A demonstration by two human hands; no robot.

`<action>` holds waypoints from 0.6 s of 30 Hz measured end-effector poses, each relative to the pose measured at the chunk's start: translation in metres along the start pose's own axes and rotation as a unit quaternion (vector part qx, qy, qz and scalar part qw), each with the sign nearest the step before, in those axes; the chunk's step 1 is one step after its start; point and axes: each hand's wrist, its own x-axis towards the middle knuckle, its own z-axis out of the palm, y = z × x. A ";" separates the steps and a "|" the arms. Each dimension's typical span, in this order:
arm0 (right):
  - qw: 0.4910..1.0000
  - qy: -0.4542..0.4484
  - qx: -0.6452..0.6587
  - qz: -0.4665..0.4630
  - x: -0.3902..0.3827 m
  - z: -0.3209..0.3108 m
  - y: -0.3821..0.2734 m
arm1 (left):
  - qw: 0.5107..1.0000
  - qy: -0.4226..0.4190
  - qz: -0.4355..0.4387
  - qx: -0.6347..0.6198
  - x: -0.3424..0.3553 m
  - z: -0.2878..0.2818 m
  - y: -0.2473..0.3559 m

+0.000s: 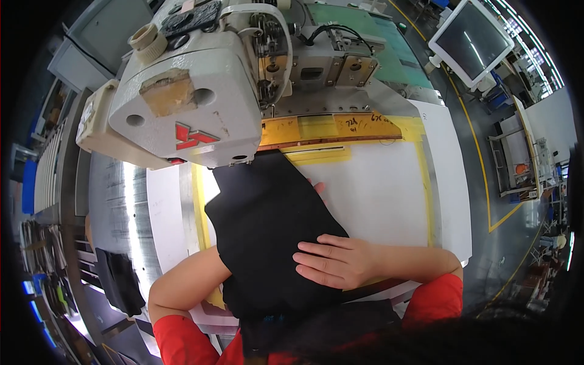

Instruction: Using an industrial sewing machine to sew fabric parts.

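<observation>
A large black fabric piece point(261, 225) is spread over a white template sheet point(383, 194) edged with yellow tape. My right hand point(334, 261) lies flat on the fabric's right side, fingers stretched out to the left. My left forearm passes beneath the fabric from the left. Just past the fabric's far right edge, fingertips of my left hand point(319, 187) show, stretched out and slightly apart; the rest of that hand is covered. The fabric's far end reaches the white sewing machine head point(188, 103). Another black piece point(328, 328) lies at my lap.
Behind the fabric runs an orange-yellow strip point(340, 126) with handwriting, below the machine's metal clamp parts point(310, 70). A monitor point(471, 39) stands at the far right. On the left, folded black fabric point(118, 280) hangs by a metal table point(115, 201). A wheeled rack point(517, 152) stands across the aisle.
</observation>
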 end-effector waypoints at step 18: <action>0.998 -0.063 -0.017 -0.014 -0.003 0.008 0.001 | 0.941 -0.039 0.075 -0.328 -0.004 -0.007 -0.002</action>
